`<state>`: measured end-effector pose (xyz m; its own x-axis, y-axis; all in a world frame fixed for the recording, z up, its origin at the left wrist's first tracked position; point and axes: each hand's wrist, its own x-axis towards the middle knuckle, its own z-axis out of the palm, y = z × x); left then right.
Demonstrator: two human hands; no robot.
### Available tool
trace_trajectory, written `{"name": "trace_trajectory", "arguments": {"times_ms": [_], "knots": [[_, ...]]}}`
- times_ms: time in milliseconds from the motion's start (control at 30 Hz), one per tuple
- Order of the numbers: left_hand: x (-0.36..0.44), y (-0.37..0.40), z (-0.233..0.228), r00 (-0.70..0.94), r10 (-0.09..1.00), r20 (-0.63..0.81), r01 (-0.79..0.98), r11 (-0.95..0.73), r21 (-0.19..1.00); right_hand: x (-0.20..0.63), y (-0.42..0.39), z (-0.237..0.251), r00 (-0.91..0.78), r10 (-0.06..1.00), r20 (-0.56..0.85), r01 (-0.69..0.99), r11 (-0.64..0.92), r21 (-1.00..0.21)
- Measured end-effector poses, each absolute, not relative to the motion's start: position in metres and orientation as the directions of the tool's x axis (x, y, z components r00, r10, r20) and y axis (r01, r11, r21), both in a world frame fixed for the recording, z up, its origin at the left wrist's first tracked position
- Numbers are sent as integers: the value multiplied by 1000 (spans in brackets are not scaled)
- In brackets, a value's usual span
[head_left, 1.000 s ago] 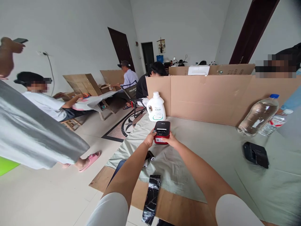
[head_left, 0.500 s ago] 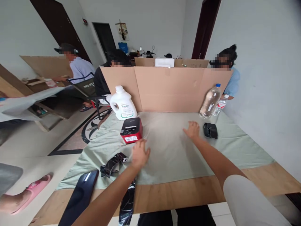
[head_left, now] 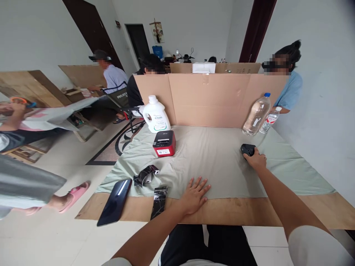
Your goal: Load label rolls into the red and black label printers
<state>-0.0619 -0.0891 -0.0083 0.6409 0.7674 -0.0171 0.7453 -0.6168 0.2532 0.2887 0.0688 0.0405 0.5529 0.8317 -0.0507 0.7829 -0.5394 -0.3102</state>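
Head view: small black device (head_left: 246,149) at right side of pale green cloth (head_left: 210,155), nearer than large clear bottle (head_left: 257,115) and smaller red-labelled bottle (head_left: 269,121). Right hand (head_left: 257,159) curled around device from near side, thumb at left, fingers over right part; lifted or resting, cannot tell. Left hand (head_left: 192,194) flat, palm down, fingers spread wide, nothing in hold, near front edge of cloth, bare wood (head_left: 235,210) alongside. Left of that hand, black marbled strip (head_left: 159,202); behind it, black marbled roll (head_left: 145,174), partly unwound. Farther left, dark glossy slab (head_left: 115,203) at table edge. Toward back left, red-and-black box (head_left: 164,144) just before white jug (head_left: 157,117). Upright cardboard panel (head_left: 205,101) across back; past its right end, person in light blue top (head_left: 292,88).
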Motion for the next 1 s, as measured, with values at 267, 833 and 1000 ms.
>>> {"name": "trace_trajectory", "arguments": {"times_ms": [267,833,1000], "knots": [[-66,-98,-1,647,763,7,724,-617,309,178,-30,39,243,968,64,918,-209,-336],[-29,-71,5,189,976,110,713,-214,668,130,-85,-3,29,953,302,916,95,-389],[-22,-42,11,-53,982,-182,514,183,838,139,-80,-11,-91,879,469,866,302,-398]]}}
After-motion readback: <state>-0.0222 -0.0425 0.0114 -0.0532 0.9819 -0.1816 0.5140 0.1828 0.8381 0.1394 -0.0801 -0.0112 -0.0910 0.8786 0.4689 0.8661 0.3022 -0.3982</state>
